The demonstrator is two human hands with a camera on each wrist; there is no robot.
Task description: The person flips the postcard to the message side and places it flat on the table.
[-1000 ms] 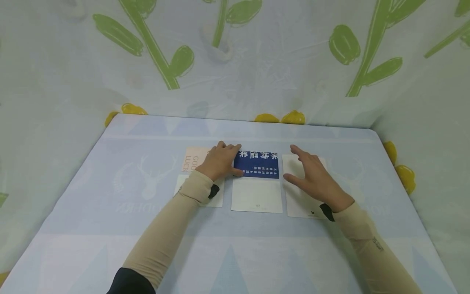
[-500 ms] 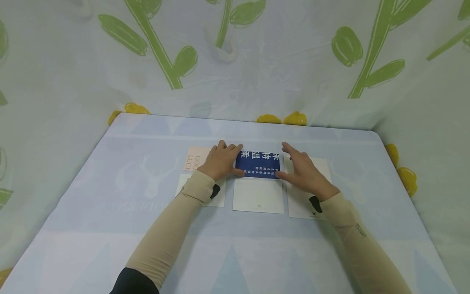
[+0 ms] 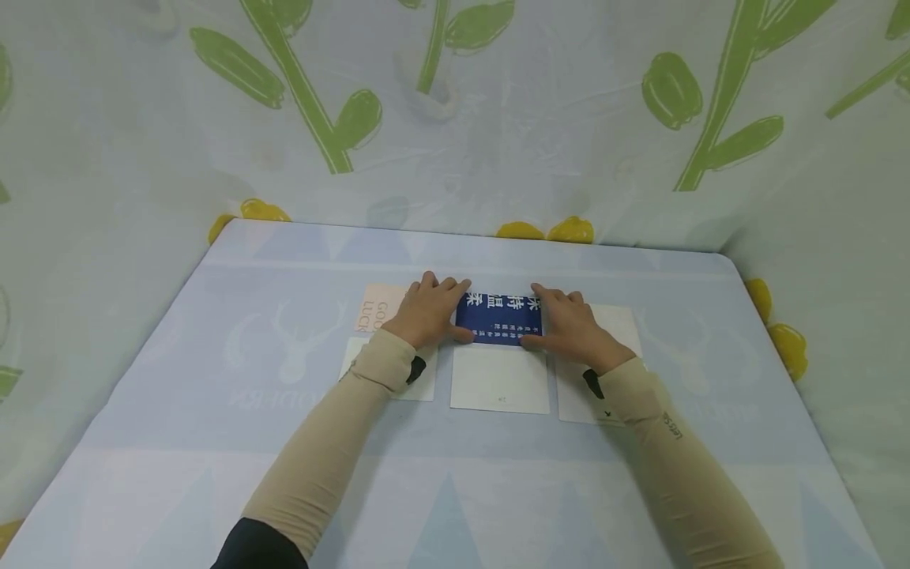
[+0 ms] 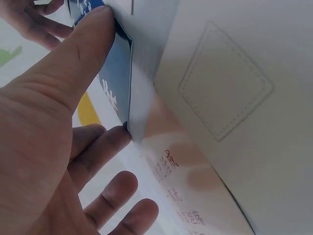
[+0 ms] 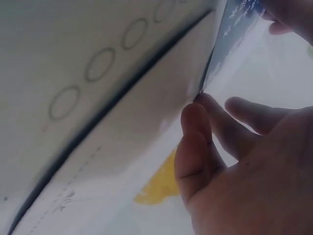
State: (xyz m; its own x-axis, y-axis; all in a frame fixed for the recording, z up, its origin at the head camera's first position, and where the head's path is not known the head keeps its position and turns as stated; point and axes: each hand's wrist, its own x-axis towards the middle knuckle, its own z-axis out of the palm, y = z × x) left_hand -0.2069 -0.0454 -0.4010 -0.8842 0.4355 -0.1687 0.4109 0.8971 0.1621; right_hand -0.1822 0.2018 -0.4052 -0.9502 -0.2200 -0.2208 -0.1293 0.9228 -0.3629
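A dark blue card (image 3: 499,320) with white characters lies on the table in the back row, between both hands. My left hand (image 3: 426,312) holds its left end, with the thumb at the near corner and a finger at the far corner; the left wrist view shows the thumb (image 4: 95,34) on the blue card (image 4: 117,71). At the right end my right hand (image 3: 572,328) has thumb and index finger across the short side. A fingertip (image 5: 205,98) meets the blue card's corner in the right wrist view. Remaining fingers of both hands are loosely spread.
A pink card (image 3: 380,307) lettered GOOD LUCK lies partly under the left hand. Nearer the person are a white card (image 3: 500,381) in the middle, a white card (image 3: 423,383) at left and one (image 3: 572,399) at right. Another white card (image 3: 622,322) lies behind the right hand.
My right hand has moved left from above the right-hand white cards to the blue card's right end. The left hand stays at the left end, and the cards lie as before.
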